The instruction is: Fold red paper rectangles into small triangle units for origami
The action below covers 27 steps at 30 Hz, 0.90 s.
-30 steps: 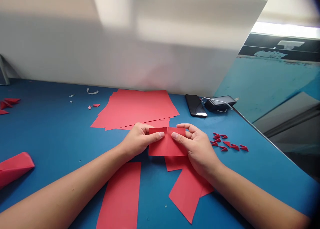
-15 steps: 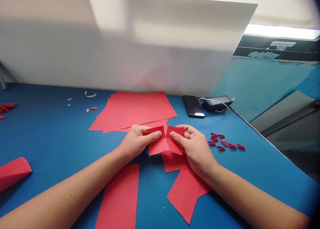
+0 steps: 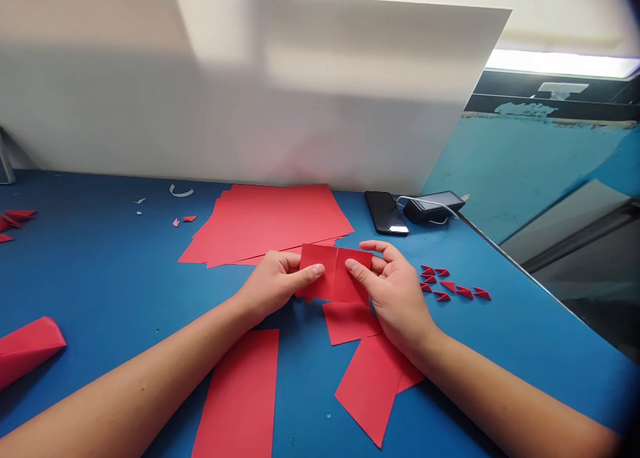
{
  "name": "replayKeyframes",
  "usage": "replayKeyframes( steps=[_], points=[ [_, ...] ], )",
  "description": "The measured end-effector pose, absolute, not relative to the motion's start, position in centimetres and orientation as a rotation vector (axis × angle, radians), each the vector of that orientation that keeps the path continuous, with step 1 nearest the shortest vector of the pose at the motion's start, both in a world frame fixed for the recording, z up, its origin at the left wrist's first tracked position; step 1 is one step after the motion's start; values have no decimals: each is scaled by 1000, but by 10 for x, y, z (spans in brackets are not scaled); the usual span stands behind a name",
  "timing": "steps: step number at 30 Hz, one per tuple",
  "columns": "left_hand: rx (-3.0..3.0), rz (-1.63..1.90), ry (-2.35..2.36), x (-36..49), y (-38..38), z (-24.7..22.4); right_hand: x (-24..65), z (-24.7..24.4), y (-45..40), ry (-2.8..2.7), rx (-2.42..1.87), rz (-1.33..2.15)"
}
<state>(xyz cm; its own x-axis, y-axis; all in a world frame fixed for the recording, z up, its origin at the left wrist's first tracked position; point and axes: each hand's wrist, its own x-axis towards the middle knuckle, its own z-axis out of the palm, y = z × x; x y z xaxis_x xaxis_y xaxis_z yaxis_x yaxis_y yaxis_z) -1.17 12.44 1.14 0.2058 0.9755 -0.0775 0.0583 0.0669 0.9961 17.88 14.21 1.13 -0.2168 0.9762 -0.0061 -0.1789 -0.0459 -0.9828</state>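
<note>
A small red paper piece (image 3: 335, 278) is held up between my two hands, with a vertical line down its middle. My left hand (image 3: 280, 278) pinches its left side, thumb in front and fingers behind. On its right side, my right hand (image 3: 393, 288) grips it between the thumb and the fingers behind, the index finger raised off the top edge. Right below lies a red paper rectangle (image 3: 347, 325), and nearer still a tilted red paper piece (image 3: 373, 391) overlaps another. A long red strip (image 3: 243, 391) rests beside my left forearm.
A stack of red sheets (image 3: 275, 218) lies at the back, before a white board (image 3: 250, 98). Right of it are a phone (image 3: 386, 213) and a black device with a cable (image 3: 434, 207). Several small folded red pieces (image 3: 449, 286) sit at right. A larger folded red piece (image 3: 30, 348) is at left.
The red paper has gone from split apart at the top with a raised centre to nearly flat, its two halves meeting. My right index finger has lifted.
</note>
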Motion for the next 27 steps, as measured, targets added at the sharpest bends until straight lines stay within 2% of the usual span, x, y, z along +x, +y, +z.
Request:
replayKeyframes(
  steps=[5, 27],
  points=[
    [1344, 1019, 1199, -11, 125, 10, 178, 9, 142, -1276, -933, 1511],
    [1409, 1101, 1293, -11, 129, 8, 181, 4, 150, -1227, -1059, 1298]
  ],
)
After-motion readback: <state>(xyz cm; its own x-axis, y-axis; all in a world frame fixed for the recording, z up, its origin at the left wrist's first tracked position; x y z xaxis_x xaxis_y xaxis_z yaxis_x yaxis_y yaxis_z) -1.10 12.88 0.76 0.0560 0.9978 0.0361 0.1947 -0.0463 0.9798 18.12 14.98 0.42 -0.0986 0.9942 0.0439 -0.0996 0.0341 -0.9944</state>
